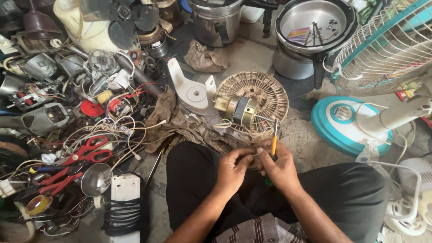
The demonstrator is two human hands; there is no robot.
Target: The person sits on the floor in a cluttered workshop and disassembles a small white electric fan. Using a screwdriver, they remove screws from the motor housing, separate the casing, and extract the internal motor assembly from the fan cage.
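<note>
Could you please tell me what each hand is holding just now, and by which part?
The right hand holds a yellow-shafted screwdriver by its green handle. The left hand pinches something small at its fingertips; what it is cannot be told.

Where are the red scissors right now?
The red scissors lie on the floor at left, among tangled wires, just above a round metal reflector.

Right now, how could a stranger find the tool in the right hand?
Start at the round dusty fan grille on the floor, with the brass-coloured motor on it. Just below, the right hand grips a screwdriver. Its yellow shaft and green handle end set it apart from the red scissors.
</note>
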